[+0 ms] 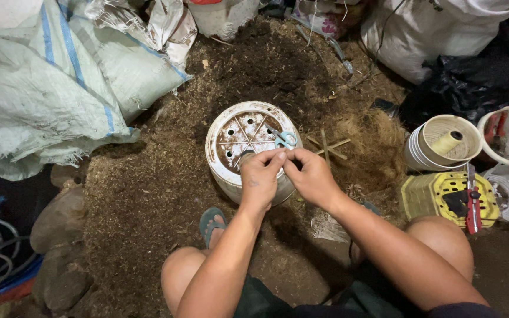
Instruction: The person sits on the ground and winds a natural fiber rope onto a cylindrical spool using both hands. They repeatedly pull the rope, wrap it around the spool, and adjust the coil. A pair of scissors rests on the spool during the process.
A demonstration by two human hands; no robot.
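Both hands (pixel 287 171) pinched together over white pot (pixel 219 159), perhaps touching, scissors (pixel 284 139) beside

An upturned pot (pixel 248 147) is sitting at the centre of the frame on a floor (pixel 148 194) covered in loose fibre. A pair of scissors (pixel 284 139) is lying on top of the pot, toward its right edge. The left hand (pixel 260 179) and right hand (pixel 312 176) are meeting just below the scissors, fingertips touching. Crossed sticks (pixel 328 147) are lying right of the pot. Sacks (pixel 60 82) are piling up at upper left. At right, a spool (pixel 446 142) is standing inside stacked tubs (pixel 437 154), above a crate (pixel 443 197) with a cutter (pixel 473 206) lying on it.
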